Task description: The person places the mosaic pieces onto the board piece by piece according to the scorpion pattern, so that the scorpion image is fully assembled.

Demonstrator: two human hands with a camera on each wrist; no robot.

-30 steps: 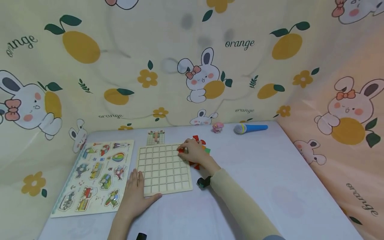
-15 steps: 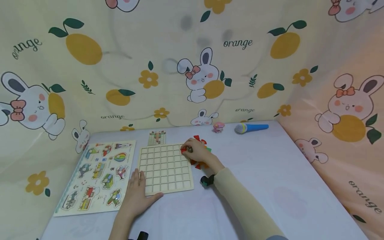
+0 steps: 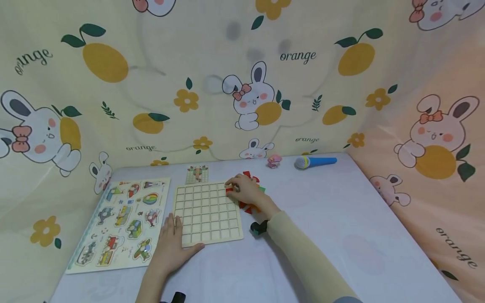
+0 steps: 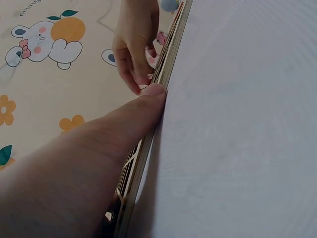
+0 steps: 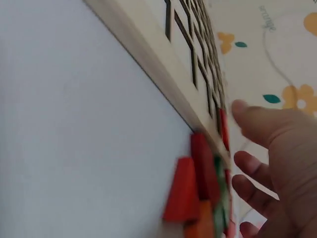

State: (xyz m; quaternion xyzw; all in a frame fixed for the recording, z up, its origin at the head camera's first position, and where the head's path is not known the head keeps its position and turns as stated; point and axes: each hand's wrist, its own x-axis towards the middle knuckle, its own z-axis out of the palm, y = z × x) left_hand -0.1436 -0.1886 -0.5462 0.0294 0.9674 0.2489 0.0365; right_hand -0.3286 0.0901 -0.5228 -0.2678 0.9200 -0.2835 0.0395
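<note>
Right hand [image 3: 247,192] has loosened slightly, partly hiding the coloured pieces [image 5: 180,192].

Table [image 3: 326,206] holds grid board [image 3: 208,213], microphone [image 3: 315,162], perhaps a figurine [image 3: 274,161].

Passage lay open right of right hand [image 3: 248,191] over white cloth-covered table [image 3: 360,223]. Beneath that hand, red, orange and green blocks [image 5: 202,168] obstructed; leftward, left hand [image 3: 172,248] barred near-left corner of pale wooden grid board [image 3: 208,213].
</note>
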